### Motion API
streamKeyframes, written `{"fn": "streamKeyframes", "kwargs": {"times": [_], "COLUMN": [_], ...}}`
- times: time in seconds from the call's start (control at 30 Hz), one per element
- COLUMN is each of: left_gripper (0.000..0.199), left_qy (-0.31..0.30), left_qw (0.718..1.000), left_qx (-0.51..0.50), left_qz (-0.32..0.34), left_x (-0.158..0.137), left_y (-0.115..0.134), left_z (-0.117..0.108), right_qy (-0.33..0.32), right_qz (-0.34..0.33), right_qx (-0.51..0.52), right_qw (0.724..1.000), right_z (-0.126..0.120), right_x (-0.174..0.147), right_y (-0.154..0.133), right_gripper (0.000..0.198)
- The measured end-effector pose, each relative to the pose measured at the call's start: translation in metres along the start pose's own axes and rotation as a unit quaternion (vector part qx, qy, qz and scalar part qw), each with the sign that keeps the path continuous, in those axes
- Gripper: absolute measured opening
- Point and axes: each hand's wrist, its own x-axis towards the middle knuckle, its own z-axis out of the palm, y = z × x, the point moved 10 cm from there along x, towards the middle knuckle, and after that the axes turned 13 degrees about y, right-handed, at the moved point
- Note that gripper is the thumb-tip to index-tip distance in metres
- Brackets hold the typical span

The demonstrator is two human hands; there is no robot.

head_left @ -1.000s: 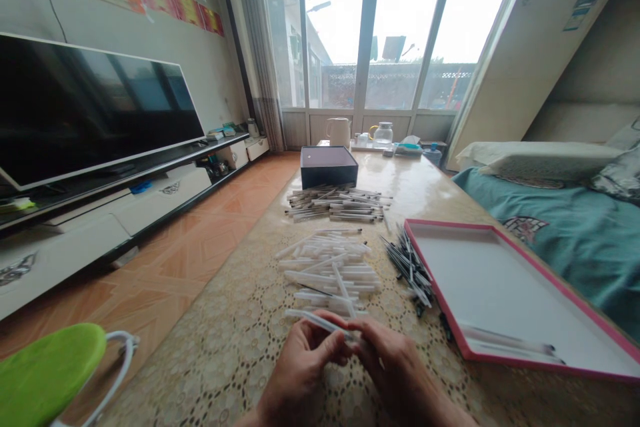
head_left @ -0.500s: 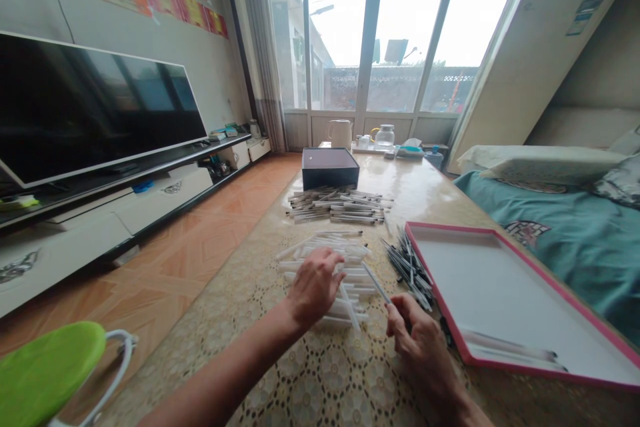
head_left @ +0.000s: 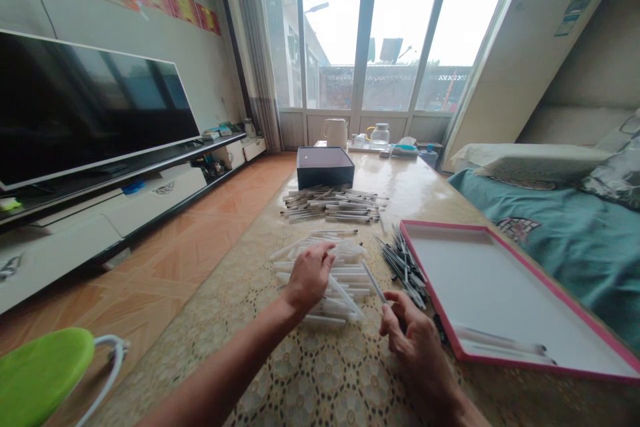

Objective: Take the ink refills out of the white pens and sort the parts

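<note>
Among a pile of translucent white plastic tubes, pen barrels by their look, my left hand reaches palm down. Its fingers are loosely bent and slightly apart over the tubes, the tips partly hidden. One tube lies slanted across the others beside the fingers. My right hand pinches the lower end of a thin grey pen refill between thumb and fingers. The refill points up and left, its far end close to the tubes' right side. Just beyond this hand is a heap of dark-tipped refills.
A shallow pink-rimmed tray on the right holds several finished-looking pens. Farther back lie more pen-like sticks before a dark box. A kettle and glass jug stand at the far end. A green stool is lower left.
The slanted tube by my left hand has turned to a flatter angle. My right hand keeps the refill at nearly the same place. The whole view has shifted slightly.
</note>
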Motion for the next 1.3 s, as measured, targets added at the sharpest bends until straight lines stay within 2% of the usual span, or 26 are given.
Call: {"fn": "streamKeyframes", "kwargs": {"times": [0.13,0.17,0.2,0.27,0.3,0.37,0.43,0.57,0.7,0.8,0.97,1.17,1.3], "left_gripper": [0.04,0.039,0.037,0.036,0.036,0.033,0.028,0.022,0.025,0.031,0.028,0.029,0.03], "left_qy": [-0.019,-0.017,-0.008,0.009,0.017,0.038,0.058,0.07,0.085,0.075,0.074,0.054,0.035], "left_qw": [0.988,0.959,0.916,0.832,0.806,0.783,0.782,0.799,0.818,0.826,0.845,0.839,0.861], "left_qx": [-0.113,-0.215,-0.304,-0.421,-0.449,-0.474,-0.481,-0.474,-0.447,-0.43,-0.414,-0.421,-0.391], "left_qz": [-0.104,-0.185,-0.26,-0.361,-0.386,-0.402,-0.391,-0.363,-0.353,-0.357,-0.33,-0.341,-0.325], "left_x": [-0.04,-0.054,-0.069,-0.094,-0.103,-0.113,-0.114,-0.112,-0.115,-0.117,-0.114,-0.115,-0.113], "left_y": [-0.012,-0.022,-0.031,-0.042,-0.045,-0.05,-0.053,-0.054,-0.056,-0.055,-0.05,-0.051,-0.047], "left_z": [-0.014,-0.014,-0.013,-0.01,-0.009,-0.009,-0.01,-0.008,-0.01,-0.008,-0.007,-0.003,-0.002], "right_qy": [0.006,0.004,-0.002,-0.024,-0.035,-0.054,-0.064,-0.083,-0.106,-0.114,-0.113,-0.113,-0.113], "right_qz": [-0.053,-0.072,-0.092,-0.129,-0.149,-0.186,-0.211,-0.241,-0.269,-0.276,-0.274,-0.27,-0.286], "right_qx": [-0.028,-0.043,-0.057,-0.083,-0.093,-0.104,-0.103,-0.11,-0.151,-0.177,-0.202,-0.209,-0.209], "right_qw": [0.998,0.996,0.994,0.988,0.984,0.976,0.97,0.961,0.945,0.938,0.934,0.933,0.928], "right_z": [-0.003,-0.003,-0.001,0.007,0.012,0.02,0.025,0.026,0.027,0.029,0.032,0.031,0.033], "right_x": [-0.006,-0.009,-0.012,-0.019,-0.023,-0.028,-0.032,-0.034,-0.038,-0.04,-0.04,-0.04,-0.042], "right_y": [-0.016,-0.021,-0.026,-0.034,-0.037,-0.043,-0.046,-0.052,-0.06,-0.06,-0.055,-0.053,-0.055], "right_gripper": [0.015,0.015,0.016,0.018,0.02,0.023,0.025,0.024,0.02,0.019,0.019,0.018,0.019]}}
